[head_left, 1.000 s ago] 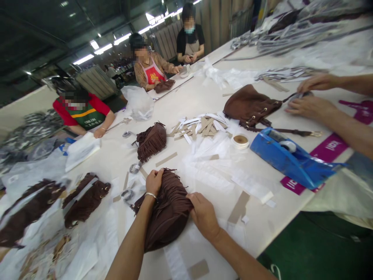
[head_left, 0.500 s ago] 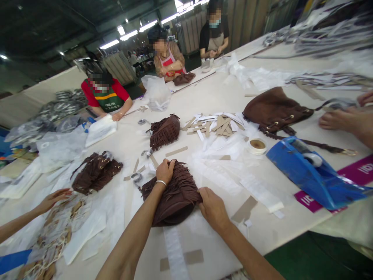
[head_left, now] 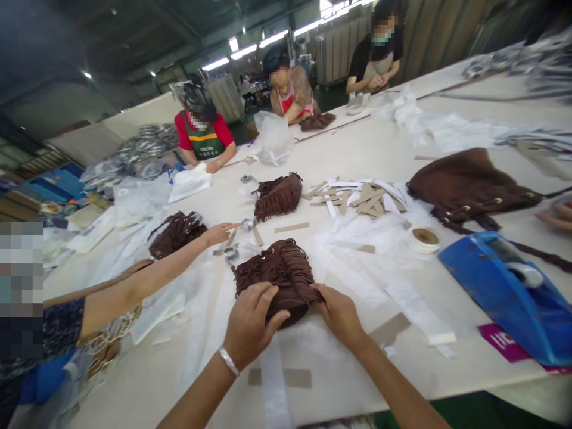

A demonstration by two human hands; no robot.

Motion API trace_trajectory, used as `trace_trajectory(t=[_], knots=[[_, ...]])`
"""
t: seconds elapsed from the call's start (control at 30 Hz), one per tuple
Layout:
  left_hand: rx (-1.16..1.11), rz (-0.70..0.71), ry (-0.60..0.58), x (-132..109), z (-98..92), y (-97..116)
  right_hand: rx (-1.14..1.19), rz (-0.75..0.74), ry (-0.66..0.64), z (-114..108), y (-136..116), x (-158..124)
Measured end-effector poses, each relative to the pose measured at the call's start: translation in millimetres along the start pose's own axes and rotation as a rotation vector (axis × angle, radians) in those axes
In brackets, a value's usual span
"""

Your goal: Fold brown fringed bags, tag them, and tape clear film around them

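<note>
A dark brown fringed handbag (head_left: 279, 271) lies on the table before me, its eyelets and drawstring side turned up. My left hand (head_left: 252, 325), with a silver bangle at the wrist, rests on the bag's near left part, fingers stretched out and thumb apart. At the bag's right edge, my right hand (head_left: 339, 313) pinches the fringe between thumb and fingers. Grey wrapped rings (head_left: 231, 255) sit by the bag's far left corner. Just beyond, a co-worker's hand (head_left: 221, 233) reaches in from the left toward another grey wrapped ring (head_left: 247, 224).
More brown fringed bags (head_left: 279, 195) (head_left: 176, 233) lie farther off. To the right are a larger brown bag (head_left: 476, 182), a tape roll (head_left: 425, 239) and a blue tape dispenser (head_left: 500, 292). Card strips (head_left: 364, 196) and white tissue sheets (head_left: 415, 310) are scattered about. Several co-workers sit across the table.
My left hand has moved from the bag's far side to its near side, and the bag's eyelets now show. A co-worker's arm has stretched in from the left. The view has shifted left.
</note>
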State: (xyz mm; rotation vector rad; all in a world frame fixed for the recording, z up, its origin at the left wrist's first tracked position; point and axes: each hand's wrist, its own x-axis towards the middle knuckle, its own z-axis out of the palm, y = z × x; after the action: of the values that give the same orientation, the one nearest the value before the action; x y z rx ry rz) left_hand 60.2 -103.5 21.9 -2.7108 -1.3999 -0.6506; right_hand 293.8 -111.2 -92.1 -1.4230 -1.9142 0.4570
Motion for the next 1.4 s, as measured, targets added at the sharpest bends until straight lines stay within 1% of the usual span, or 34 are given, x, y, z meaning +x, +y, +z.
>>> trace_trajectory(t=[0.03,0.1,0.2,0.27,0.37,0.43,0.5,0.63,0.77,0.87,0.97,1.03,1.1,1.13,1.2,1.27,1.33,1.4], knots=[[0.055,0.030,0.016,-12,5.2,3,-0.024,0.005,-0.015,-1,-1,0],[0.137,0.061,0.054,-28,20.2,2,-0.099,0.017,-0.049,-4,-4,2],[0.171,0.079,0.107,-37,41.6,-6,-0.279,-0.007,-0.087,-11,-13,7],[0.176,0.088,0.145,-42,50.5,-10,-0.395,-0.094,-0.076,-16,-19,11],[0.191,0.108,0.169,-50,55.9,-12,-0.493,-0.307,-0.052,-21,-21,17],[0.199,0.119,0.172,-53,56.5,-11,-0.520,-0.423,-0.061,-21,-17,20],[0.197,0.116,0.144,-56,56.9,-8,-0.527,-0.483,-0.077,-20,-10,21],[0.148,0.114,0.076,-62,64.3,-4,-0.526,-0.498,-0.112,-11,4,20],[0.109,0.120,0.097,-69,77.1,-8,-0.578,-0.434,-0.162,0,8,20],[0.119,0.124,0.109,-70,77.2,-11,-0.636,-0.385,-0.238,-6,1,24],[0.112,0.142,0.125,-69,70.7,-13,-0.652,-0.345,-0.314,-27,-19,26],[0.092,0.146,0.141,-66,67.4,-14,-0.631,-0.341,-0.289,-42,-39,26],[0.081,0.133,0.158,-62,66.2,-14,-0.569,-0.379,-0.260,-51,-60,28],[0.081,0.121,0.165,-59,66.1,-13,-0.527,-0.414,-0.264,-51,-69,30],[0.083,0.086,0.180,-56,65.5,-11,-0.454,-0.501,-0.316,-43,-83,35],[0.077,0.041,0.193,-58,63.0,-6,-0.443,-0.564,-0.374,-33,-89,41],[0.063,-0.036,0.238,-69,59.1,2,-0.497,-0.581,-0.404,-25,-90,45],[0.049,-0.110,0.277,-85,56.6,13,-0.560,-0.599,-0.409,-23,-90,48]])
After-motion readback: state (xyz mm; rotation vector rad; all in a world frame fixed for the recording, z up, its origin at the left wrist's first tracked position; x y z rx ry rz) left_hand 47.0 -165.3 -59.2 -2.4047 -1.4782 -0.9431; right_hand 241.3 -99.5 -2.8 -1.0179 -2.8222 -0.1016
